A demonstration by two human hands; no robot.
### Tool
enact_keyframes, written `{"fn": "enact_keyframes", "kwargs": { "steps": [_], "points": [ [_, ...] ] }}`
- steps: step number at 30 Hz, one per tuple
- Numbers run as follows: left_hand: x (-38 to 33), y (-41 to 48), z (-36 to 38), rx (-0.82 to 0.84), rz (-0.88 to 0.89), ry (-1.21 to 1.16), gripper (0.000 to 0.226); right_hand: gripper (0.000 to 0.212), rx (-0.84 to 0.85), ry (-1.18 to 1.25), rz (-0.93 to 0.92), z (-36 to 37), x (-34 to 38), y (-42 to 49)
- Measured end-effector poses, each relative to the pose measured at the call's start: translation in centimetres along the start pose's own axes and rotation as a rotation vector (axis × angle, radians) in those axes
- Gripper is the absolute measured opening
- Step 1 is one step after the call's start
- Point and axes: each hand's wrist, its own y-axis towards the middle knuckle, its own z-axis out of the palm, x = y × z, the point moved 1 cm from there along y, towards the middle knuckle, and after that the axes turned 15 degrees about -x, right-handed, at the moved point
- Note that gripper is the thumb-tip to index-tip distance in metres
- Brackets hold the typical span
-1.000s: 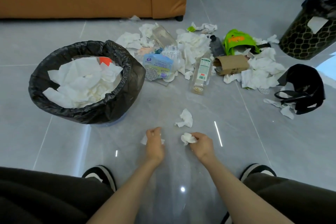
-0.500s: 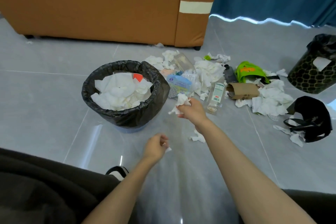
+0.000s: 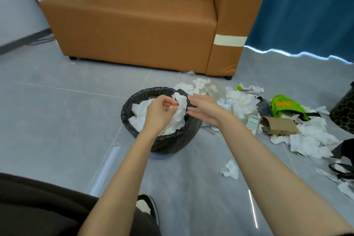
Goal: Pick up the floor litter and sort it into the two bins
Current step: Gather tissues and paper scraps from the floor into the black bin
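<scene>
Both hands over the near bin (image 3: pixel 172 144), lined with a black bag and heaped with white tissues (image 3: pixel 141 109); left hand (image 3: pixel 160 114) above the heap, fingers curled in toward the thumb, a fleck of white at the fingertips, too small to tell whether pinched or merely behind; right hand (image 3: pixel 206 110) just beside it over the far right of the rim, fingers straight and loose, gripping nothing; crumpled tissue (image 3: pixel 181 101) between the two hands at the rim, resting or in mid-air impossible to tell; hands close together, not touching; second bin (image 3: pixel 342 113), dark with a honeycomb pattern, well apart at the right edge; on the floor (image 3: pixel 57 120) between the bins, more tissues (image 3: pixel 314 140), a flattened cardboard box (image 3: pixel 280 125), a clear bottle (image 3: pixel 253 123), a green bag (image 3: pixel 285 104); one stray tissue (image 3: pixel 230 170) alone on the tiles near the right forearm; brown sofa (image 3: pixel 143 25) behind the near bin, blue curtain (image 3: pixel 306 5) to its right
</scene>
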Motion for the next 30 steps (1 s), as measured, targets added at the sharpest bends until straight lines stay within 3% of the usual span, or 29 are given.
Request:
{"fn": "enact_keyframes", "kwargs": {
  "steps": [6, 11, 16, 22, 30],
  "points": [
    [2.0, -1.1, 0.9, 0.012, -0.009, 0.019, 0.017, 0.039, -0.071, 0.037, 0.022, -1.6, -2.7, 0.3],
    [2.0, -3.4, 4.2, 0.062, 0.037, 0.019, 0.022, 0.026, -0.32, -0.002, 0.058, -6.5, -6.9, 0.8],
    [2.2, -6.6, 9.2, 0.244, 0.071, 0.03, 0.025, 0.035, -0.501, -0.343, 0.035, -12.4, -13.3, 1.0],
    [5.9, -10.5, 14.9, 0.485, -0.001, 0.168, 0.028, 0.045, -0.365, -0.845, -0.003, -17.6, -19.5, -0.6],
    [11.4, -13.9, 18.5, 0.641, -0.051, 0.359, 0.034, 0.058, -0.142, -1.046, -0.138, -17.9, -23.4, 1.1]
  ]
}}
